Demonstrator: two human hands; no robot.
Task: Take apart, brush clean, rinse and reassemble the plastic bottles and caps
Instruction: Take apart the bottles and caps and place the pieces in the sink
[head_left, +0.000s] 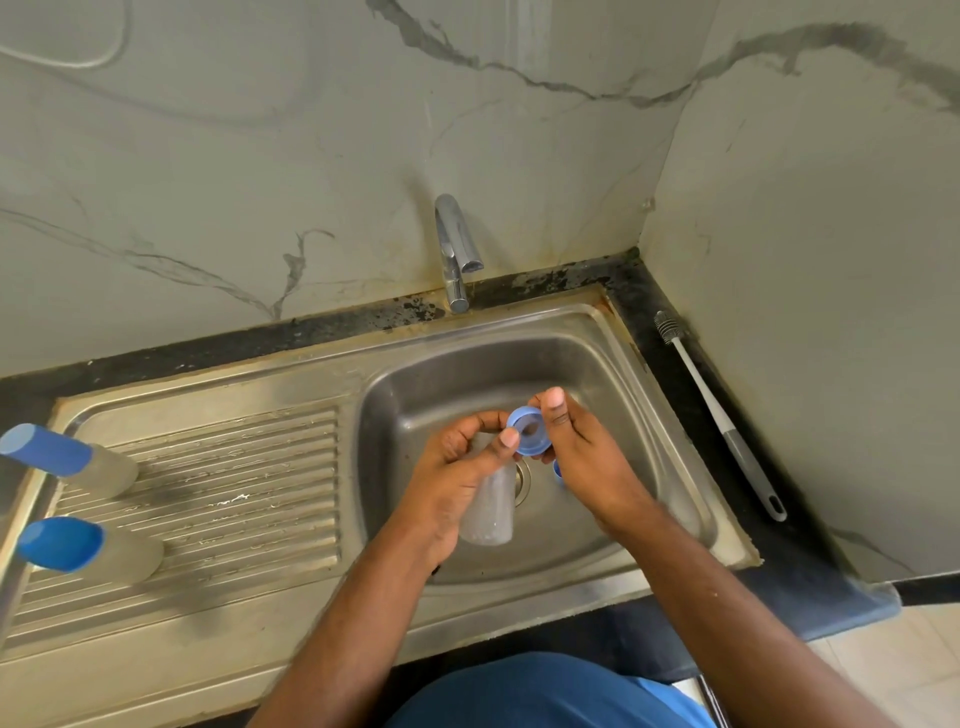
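Over the steel sink basin (597, 374), both hands hold a light blue cap (531, 432) between their fingertips, its open side facing me. My left hand (462, 467) pinches the cap's left rim with thumb and fingers. A clear plastic bottle (488, 512) hangs beneath that palm, and the grip on it is hidden. My right hand (576, 452) pinches the cap's right side, and a second small blue piece (557, 472) peeks out under its fingers. Two capped clear bottles (67, 457) (88, 548) lie on the ribbed drainboard at left.
A chrome tap (457, 254) stands behind the basin, with no water running. A long white bottle brush (719, 415) with a grey handle lies on the black counter, right of the sink. Marble-pattern walls close off the back and right. The drain (523, 480) sits under my hands.
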